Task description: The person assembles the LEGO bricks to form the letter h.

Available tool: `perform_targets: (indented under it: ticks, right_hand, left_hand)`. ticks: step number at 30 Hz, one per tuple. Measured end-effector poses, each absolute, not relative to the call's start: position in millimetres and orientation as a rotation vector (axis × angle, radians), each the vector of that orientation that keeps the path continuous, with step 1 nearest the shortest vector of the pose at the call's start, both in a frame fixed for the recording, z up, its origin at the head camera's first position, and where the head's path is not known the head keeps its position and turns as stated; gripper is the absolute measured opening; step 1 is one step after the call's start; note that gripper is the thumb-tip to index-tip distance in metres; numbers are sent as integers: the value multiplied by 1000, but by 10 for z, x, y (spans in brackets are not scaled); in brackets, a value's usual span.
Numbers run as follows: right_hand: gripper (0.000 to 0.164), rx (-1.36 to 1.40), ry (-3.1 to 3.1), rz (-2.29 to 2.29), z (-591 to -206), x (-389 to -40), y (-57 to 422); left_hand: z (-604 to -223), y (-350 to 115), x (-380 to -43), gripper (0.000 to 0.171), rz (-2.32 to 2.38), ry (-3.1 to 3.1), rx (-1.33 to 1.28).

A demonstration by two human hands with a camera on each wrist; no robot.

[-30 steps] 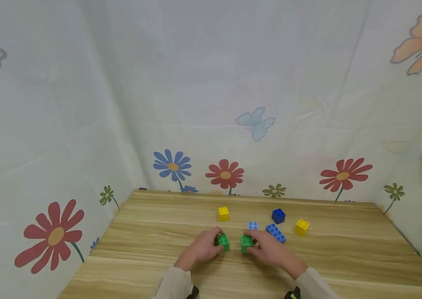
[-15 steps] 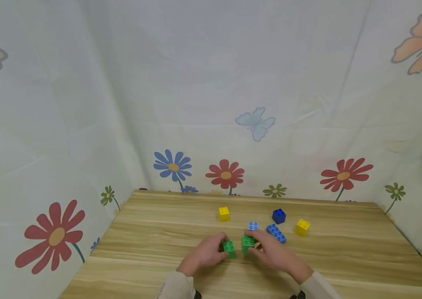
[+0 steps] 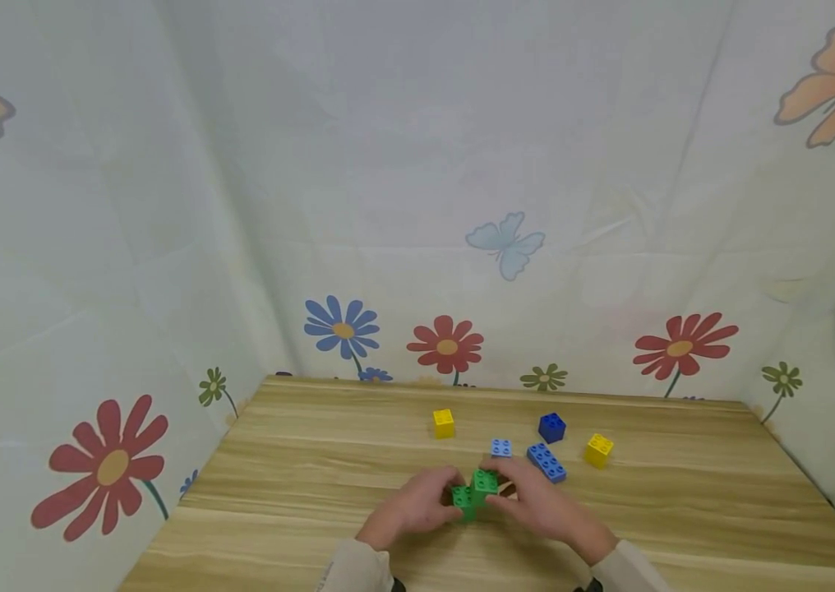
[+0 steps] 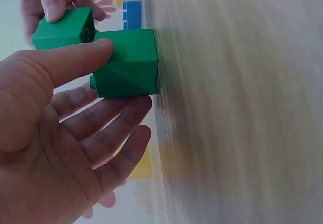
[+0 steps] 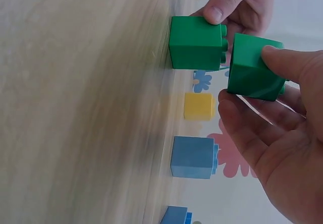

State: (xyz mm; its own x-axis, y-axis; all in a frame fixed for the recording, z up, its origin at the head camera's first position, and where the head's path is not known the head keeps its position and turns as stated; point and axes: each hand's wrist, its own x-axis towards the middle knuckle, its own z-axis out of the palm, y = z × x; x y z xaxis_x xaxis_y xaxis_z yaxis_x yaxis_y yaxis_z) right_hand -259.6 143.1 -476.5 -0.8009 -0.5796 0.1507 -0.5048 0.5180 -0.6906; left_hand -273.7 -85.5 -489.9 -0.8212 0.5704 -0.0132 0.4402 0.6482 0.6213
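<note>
My left hand (image 3: 421, 503) pinches a green toy building brick (image 3: 464, 506) that stands on the table, studs up. A second green brick (image 3: 485, 485) is pinched between the thumb and fingers of my right hand (image 3: 536, 501). In the right wrist view this raised brick (image 5: 255, 66) is at about the height of the lower one's studs and above, slightly tilted and off to one side. From the left wrist, the lower brick (image 4: 128, 65) shows its base at the tabletop, with the left thumb across its near face.
Behind the hands on the wooden table (image 3: 314, 460) are a light blue brick (image 3: 501, 448), a long blue brick (image 3: 546, 462) and a dark blue brick (image 3: 552, 427). One yellow brick (image 3: 443, 423) stands farther back, another yellow brick (image 3: 598, 450) at the right. A flowered cloth (image 3: 388, 205) hangs behind.
The left hand has brought its green brick to the right, towards the other one. The right hand has raised its brick and shifted it slightly left, so the two now overlap in the head view.
</note>
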Motion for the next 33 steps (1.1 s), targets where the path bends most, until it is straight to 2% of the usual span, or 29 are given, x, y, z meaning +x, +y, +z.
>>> perform_targets:
  ticks: [12, 22, 33]
  right_hand:
    - [32, -954, 2595, -1223, -4796, -2617, 1426]
    - [37, -912, 2617, -1222, -4808, -2627, 1440]
    - [32, -969, 2627, -1181, -4806, -2658, 1418]
  left_hand:
    - [-4886, -751, -2737, 30, 885, 2646, 855]
    - [-4899, -698, -2750, 29, 918, 2631, 847]
    - [-4893, -671, -2765, 28, 931, 2612, 844]
